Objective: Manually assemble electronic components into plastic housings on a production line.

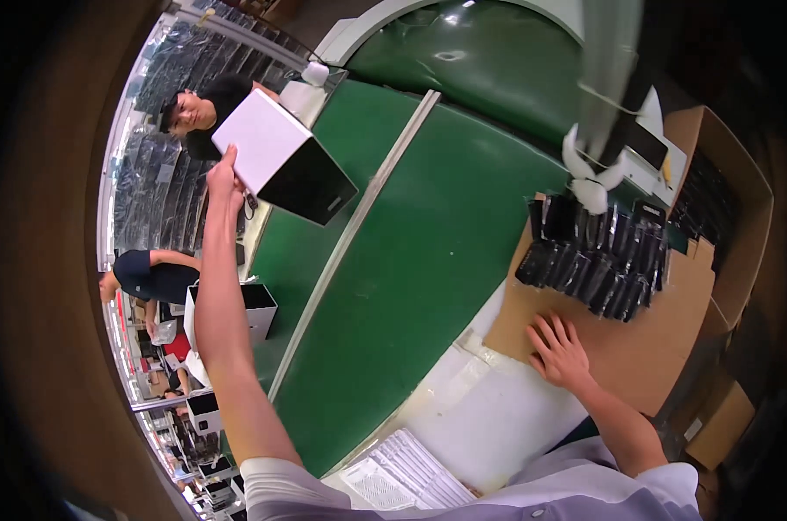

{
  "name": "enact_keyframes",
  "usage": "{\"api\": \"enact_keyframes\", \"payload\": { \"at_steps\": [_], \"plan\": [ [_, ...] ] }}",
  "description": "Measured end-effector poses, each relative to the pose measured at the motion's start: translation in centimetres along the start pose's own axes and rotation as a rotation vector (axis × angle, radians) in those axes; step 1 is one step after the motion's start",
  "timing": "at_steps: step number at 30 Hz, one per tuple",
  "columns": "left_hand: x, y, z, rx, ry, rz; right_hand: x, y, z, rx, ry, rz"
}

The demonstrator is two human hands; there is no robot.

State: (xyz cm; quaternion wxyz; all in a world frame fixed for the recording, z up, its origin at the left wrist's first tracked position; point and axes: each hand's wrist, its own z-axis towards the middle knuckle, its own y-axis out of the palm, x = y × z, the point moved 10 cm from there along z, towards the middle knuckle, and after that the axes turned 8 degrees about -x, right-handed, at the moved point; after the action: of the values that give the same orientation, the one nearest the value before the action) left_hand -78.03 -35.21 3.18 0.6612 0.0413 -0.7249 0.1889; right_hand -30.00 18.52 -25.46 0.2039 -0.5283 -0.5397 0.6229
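At the end of my outstretched left arm, my left hand [224, 181] grips the lower left edge of a white box-shaped device [267, 143] with a glossy black face. It is held tilted at the far left of the green conveyor belt. My right hand [560, 352] lies with fingers spread on a brown cardboard sheet [645, 365]. Just beyond those fingers, several black items in clear plastic wrap [598, 252] stand in tight rows on the cardboard.
A pale metal rail [359, 230] runs along the green belt [428, 234]. Stacked white printed sheets [406, 473] lie near me. An open carton [741, 200] stands at the right. One co-worker [228, 108] is beyond the raised device; another [155, 278] is by a second white-and-black device [259, 311].
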Motion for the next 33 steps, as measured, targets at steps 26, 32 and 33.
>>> {"api": "enact_keyframes", "payload": {
  "at_steps": [26, 32, 33],
  "plan": [
    [-24.0, 0.9, -28.2, 0.112, -0.09, 0.238, 0.2, 1.5, -0.3, -0.058, -0.008, -0.122],
    [-31.3, 10.8, -64.9, 0.137, -0.149, 0.802, -1.7, 1.3, 0.0, 0.021, -0.119, -0.124],
    [-31.5, 12.4, -68.6, 0.155, -0.228, 0.868, -2.0, 0.2, 0.0, 0.043, -0.144, -0.127]
  ]
}}
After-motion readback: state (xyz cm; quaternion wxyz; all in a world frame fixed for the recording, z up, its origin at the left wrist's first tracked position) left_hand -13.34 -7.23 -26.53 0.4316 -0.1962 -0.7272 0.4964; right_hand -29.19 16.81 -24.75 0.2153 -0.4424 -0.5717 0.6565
